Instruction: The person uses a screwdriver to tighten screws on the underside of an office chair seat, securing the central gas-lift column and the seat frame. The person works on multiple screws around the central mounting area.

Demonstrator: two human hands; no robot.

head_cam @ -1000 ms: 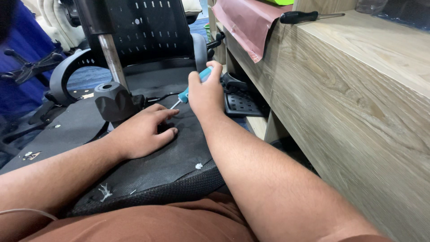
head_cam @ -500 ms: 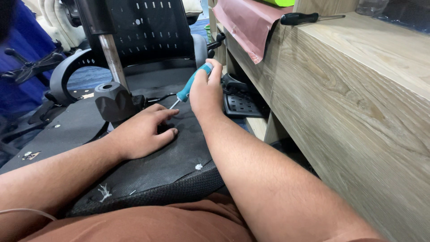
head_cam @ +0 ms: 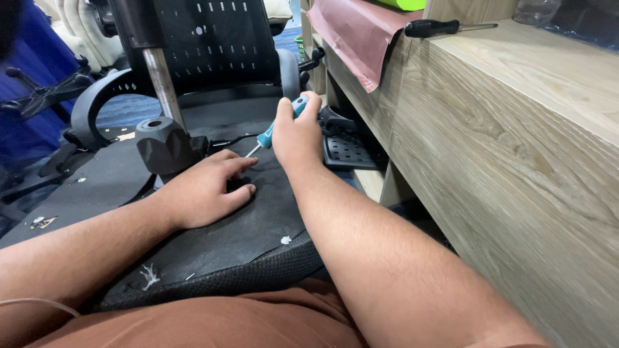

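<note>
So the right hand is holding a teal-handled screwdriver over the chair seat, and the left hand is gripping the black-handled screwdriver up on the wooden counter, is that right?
Not quite. In the head view the left hand lies flat on the black chair seat; the black-handled screwdriver lies untouched on the wooden counter. The right hand does hold the teal-handled screwdriver over the seat.

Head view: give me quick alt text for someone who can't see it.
The right hand grips a teal-handled screwdriver, tip angled down at the underside of an upturned black office chair seat, while the left hand rests flat on that seat beside the tip. A black-handled screwdriver lies on the wooden bench to the right.
</note>
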